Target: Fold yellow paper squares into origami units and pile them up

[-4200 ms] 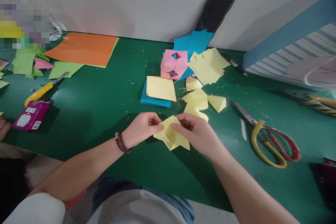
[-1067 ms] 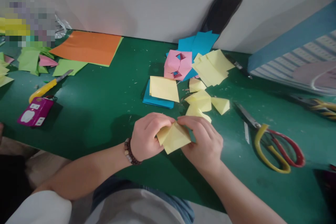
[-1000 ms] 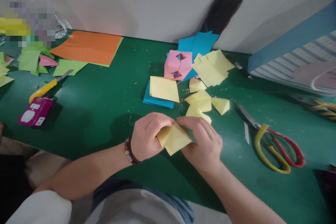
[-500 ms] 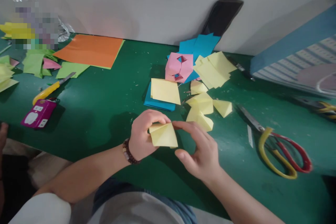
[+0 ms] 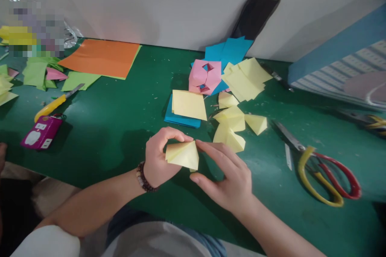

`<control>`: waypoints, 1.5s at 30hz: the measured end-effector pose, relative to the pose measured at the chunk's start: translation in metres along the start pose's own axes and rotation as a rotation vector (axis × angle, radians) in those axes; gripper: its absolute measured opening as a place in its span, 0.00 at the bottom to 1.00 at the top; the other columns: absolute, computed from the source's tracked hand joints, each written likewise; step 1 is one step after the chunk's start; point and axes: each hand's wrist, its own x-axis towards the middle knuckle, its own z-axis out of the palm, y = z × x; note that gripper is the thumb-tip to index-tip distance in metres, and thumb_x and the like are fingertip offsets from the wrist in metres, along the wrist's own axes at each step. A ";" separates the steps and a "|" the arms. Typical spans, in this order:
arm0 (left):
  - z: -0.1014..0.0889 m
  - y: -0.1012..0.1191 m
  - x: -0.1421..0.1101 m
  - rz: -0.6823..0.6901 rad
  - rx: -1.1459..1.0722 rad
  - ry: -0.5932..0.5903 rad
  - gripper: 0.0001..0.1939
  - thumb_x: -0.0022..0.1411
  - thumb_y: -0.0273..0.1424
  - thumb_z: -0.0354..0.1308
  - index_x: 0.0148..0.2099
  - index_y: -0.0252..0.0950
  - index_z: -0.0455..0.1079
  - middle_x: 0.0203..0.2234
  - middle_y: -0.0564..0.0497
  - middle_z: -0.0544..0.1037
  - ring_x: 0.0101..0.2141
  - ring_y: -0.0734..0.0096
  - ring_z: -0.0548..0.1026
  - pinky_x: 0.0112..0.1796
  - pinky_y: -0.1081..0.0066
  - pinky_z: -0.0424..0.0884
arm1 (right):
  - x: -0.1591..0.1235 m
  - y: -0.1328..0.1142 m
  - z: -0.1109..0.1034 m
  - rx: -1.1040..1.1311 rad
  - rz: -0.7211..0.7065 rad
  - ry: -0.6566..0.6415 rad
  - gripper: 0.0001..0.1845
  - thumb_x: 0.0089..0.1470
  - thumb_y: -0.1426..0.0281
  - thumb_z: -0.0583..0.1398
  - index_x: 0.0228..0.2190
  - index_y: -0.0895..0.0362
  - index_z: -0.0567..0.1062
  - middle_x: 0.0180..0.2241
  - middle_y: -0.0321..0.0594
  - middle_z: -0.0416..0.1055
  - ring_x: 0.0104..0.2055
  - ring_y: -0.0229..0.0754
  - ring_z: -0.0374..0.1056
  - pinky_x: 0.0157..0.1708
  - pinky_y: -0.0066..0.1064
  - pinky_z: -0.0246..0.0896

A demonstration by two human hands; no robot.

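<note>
My left hand (image 5: 159, 158) is closed on a pale yellow folded paper (image 5: 184, 156), fingers behind it, just above the green table. The paper has a diagonal crease and a small flap showing under its lower corner. At the paper's upper right corner are the fingertips of my right hand (image 5: 230, 176); its thumb is held apart, near the lower corner. Beyond my hands lies a small stack of yellow paper squares (image 5: 189, 105) on blue paper squares (image 5: 181, 120). Several folded yellow paper pieces (image 5: 230, 118) sit right of the stack.
A pink folded paper model (image 5: 205, 76) stands behind the stack, beside loose yellow sheets (image 5: 245, 80). Scissors (image 5: 319, 172) lie at right, near pliers (image 5: 368, 120). At left are a yellow-handled cutter (image 5: 51, 107), a purple box (image 5: 42, 132) and orange paper (image 5: 102, 58). A phone (image 5: 256, 16) leans on the wall.
The folded yellow paper has tilted and moved slightly left with my left hand. My right thumb has come nearer its lower corner. The view has shifted a little.
</note>
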 end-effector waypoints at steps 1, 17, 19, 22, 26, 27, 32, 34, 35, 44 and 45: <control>0.000 0.000 0.000 -0.003 -0.001 0.002 0.13 0.55 0.32 0.66 0.39 0.38 0.66 0.32 0.49 0.79 0.34 0.68 0.79 0.36 0.69 0.76 | 0.000 0.000 0.000 -0.009 -0.007 0.001 0.26 0.55 0.54 0.60 0.50 0.57 0.70 0.38 0.47 0.76 0.38 0.45 0.74 0.35 0.35 0.72; 0.003 -0.003 -0.002 -0.106 -0.175 0.021 0.10 0.55 0.26 0.64 0.38 0.37 0.66 0.32 0.51 0.78 0.33 0.71 0.77 0.34 0.73 0.74 | 0.000 0.003 0.002 -0.150 -0.112 0.014 0.25 0.54 0.60 0.63 0.50 0.59 0.68 0.37 0.47 0.76 0.37 0.45 0.73 0.36 0.37 0.72; 0.003 -0.004 -0.003 -0.112 -0.197 0.022 0.10 0.56 0.28 0.64 0.38 0.37 0.66 0.32 0.51 0.78 0.33 0.71 0.77 0.34 0.73 0.74 | 0.000 0.002 0.002 -0.156 -0.120 0.013 0.24 0.53 0.62 0.64 0.49 0.58 0.68 0.37 0.47 0.76 0.37 0.45 0.73 0.36 0.37 0.72; 0.003 -0.004 -0.003 -0.116 -0.206 0.016 0.10 0.56 0.29 0.65 0.38 0.37 0.67 0.32 0.51 0.78 0.33 0.71 0.77 0.34 0.73 0.74 | 0.000 0.001 0.002 -0.173 -0.124 0.011 0.24 0.53 0.63 0.64 0.49 0.58 0.68 0.37 0.46 0.76 0.37 0.45 0.73 0.35 0.37 0.72; 0.004 -0.002 -0.002 -0.112 -0.183 0.013 0.10 0.55 0.29 0.65 0.37 0.37 0.66 0.31 0.52 0.78 0.32 0.72 0.77 0.33 0.74 0.74 | 0.001 0.000 0.003 -0.206 -0.126 -0.004 0.22 0.52 0.67 0.62 0.49 0.59 0.68 0.37 0.47 0.76 0.37 0.46 0.73 0.34 0.37 0.71; 0.004 -0.002 -0.001 -0.110 -0.172 0.016 0.10 0.55 0.29 0.65 0.37 0.37 0.66 0.31 0.52 0.78 0.32 0.72 0.77 0.33 0.74 0.74 | 0.001 -0.001 0.003 -0.213 -0.129 -0.009 0.22 0.52 0.68 0.61 0.49 0.60 0.68 0.37 0.47 0.76 0.37 0.47 0.73 0.34 0.38 0.71; 0.003 0.000 -0.001 -0.118 -0.147 0.020 0.09 0.56 0.29 0.64 0.36 0.37 0.66 0.31 0.52 0.78 0.32 0.72 0.77 0.34 0.73 0.74 | 0.000 -0.001 0.006 -0.227 -0.136 -0.038 0.23 0.50 0.72 0.57 0.49 0.63 0.66 0.37 0.49 0.76 0.38 0.48 0.72 0.34 0.39 0.70; 0.003 0.000 -0.001 -0.122 -0.141 0.027 0.09 0.55 0.28 0.64 0.35 0.37 0.66 0.30 0.52 0.78 0.32 0.73 0.77 0.34 0.73 0.74 | 0.000 -0.002 0.007 -0.226 -0.128 -0.040 0.24 0.50 0.72 0.57 0.50 0.64 0.66 0.38 0.49 0.76 0.38 0.48 0.71 0.34 0.39 0.70; 0.003 0.000 -0.001 -0.125 -0.139 0.031 0.09 0.55 0.28 0.65 0.35 0.37 0.66 0.30 0.52 0.78 0.32 0.73 0.77 0.34 0.74 0.74 | -0.001 -0.002 0.007 -0.227 -0.125 -0.040 0.24 0.50 0.73 0.57 0.50 0.64 0.66 0.38 0.49 0.76 0.38 0.48 0.71 0.34 0.39 0.70; 0.003 -0.002 -0.001 -0.128 -0.133 0.030 0.08 0.55 0.27 0.65 0.36 0.37 0.68 0.31 0.52 0.79 0.33 0.71 0.78 0.35 0.72 0.75 | -0.001 -0.001 0.007 -0.233 -0.110 -0.044 0.24 0.50 0.73 0.57 0.50 0.62 0.65 0.38 0.48 0.75 0.38 0.48 0.71 0.34 0.40 0.70; 0.002 -0.002 -0.001 -0.119 -0.116 0.017 0.07 0.55 0.27 0.64 0.36 0.37 0.68 0.31 0.51 0.79 0.34 0.71 0.78 0.36 0.72 0.75 | -0.001 0.000 0.007 -0.212 -0.089 -0.044 0.24 0.50 0.72 0.56 0.50 0.62 0.65 0.38 0.48 0.75 0.38 0.48 0.71 0.35 0.40 0.70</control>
